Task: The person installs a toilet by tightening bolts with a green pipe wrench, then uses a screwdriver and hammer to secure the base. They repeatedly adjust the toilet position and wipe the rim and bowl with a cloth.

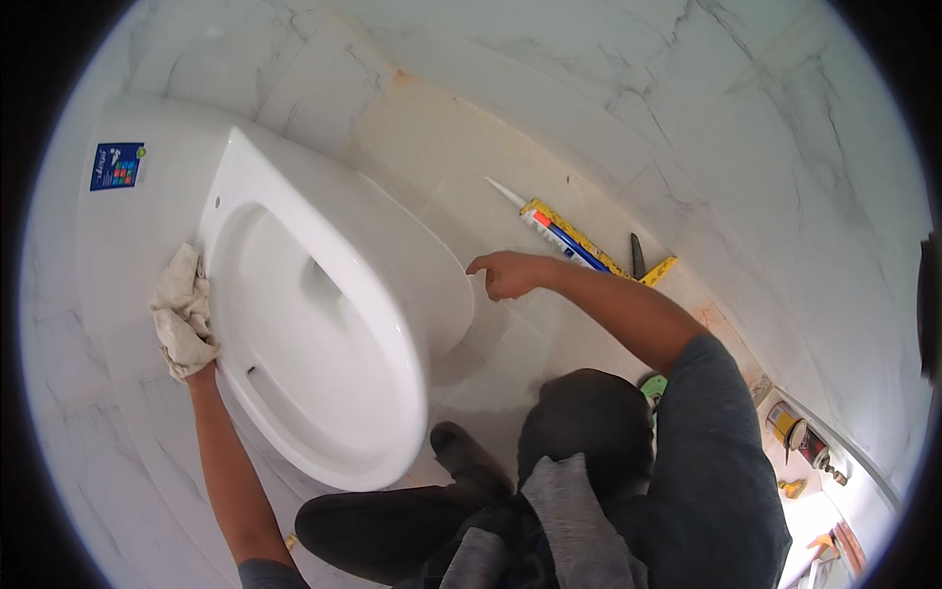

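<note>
A white ceramic toilet bowl (378,324), with no seat or lid on it, takes up the left and middle. My left hand (199,371) is at its left rim, mostly hidden by the crumpled beige cloth (184,304) it holds. On the other side, my right hand (508,275) reaches low beside the bowl's base. Its index finger points out with the tip at the base's edge near the floor, the other fingers are curled, and nothing shows in it. A sealant cartridge (546,224) with a white nozzle lies in a yellow caulking gun (601,255) just beyond this hand.
Near the gun's end lies a dark, blade-like tool (637,257). Marble-patterned tiles (628,118) form the wall close by on the right. Cans (785,427) and small tools stand at the lower right. My bent knees (589,422) are close below the bowl.
</note>
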`<state>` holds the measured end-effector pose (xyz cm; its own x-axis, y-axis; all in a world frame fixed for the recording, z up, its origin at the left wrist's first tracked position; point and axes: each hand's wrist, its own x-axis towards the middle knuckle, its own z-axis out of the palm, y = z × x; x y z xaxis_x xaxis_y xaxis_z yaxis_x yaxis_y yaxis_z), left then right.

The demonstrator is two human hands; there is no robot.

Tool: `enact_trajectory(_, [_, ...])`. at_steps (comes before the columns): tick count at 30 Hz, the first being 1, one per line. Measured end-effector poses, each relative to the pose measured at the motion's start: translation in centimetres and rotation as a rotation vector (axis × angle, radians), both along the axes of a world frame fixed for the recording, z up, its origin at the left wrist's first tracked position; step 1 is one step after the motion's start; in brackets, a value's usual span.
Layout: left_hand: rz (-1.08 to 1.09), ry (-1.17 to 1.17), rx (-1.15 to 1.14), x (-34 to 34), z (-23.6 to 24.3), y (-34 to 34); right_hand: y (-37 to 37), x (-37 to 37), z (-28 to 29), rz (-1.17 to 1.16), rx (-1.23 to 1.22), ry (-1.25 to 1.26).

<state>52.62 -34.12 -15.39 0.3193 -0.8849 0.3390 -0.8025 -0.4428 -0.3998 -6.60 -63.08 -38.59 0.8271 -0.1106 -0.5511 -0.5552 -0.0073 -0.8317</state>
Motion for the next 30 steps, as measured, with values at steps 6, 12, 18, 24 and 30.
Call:
enact_trajectory(6, [0.114,0.092,0.002,-2.6,0.7,-1.3,4.9,-2.5,-3.3,-0.147,-0.058,-0.100])
enact_trajectory(12, [0.010,-0.182,-0.028,-1.6,-1.9,-2.4,2.3,-1.8,3.8,0.276,-0.147,0.172])
enact_trajectory(18, [-0.001,-0.206,-0.058,0.4,-3.8,-3.1,5.1,3.4,6.7,0.699,-0.344,0.486])
enact_trajectory(24, [-0.046,-0.200,-0.032,2.3,-4.1,-3.4,14.2,1.5,-4.3,-0.288,-0.113,0.205])
enact_trajectory(30, [-0.031,-0.179,0.050,2.7,-1.5,-3.4,21.8,2.7,-8.6,-0.897,-0.183,0.067])
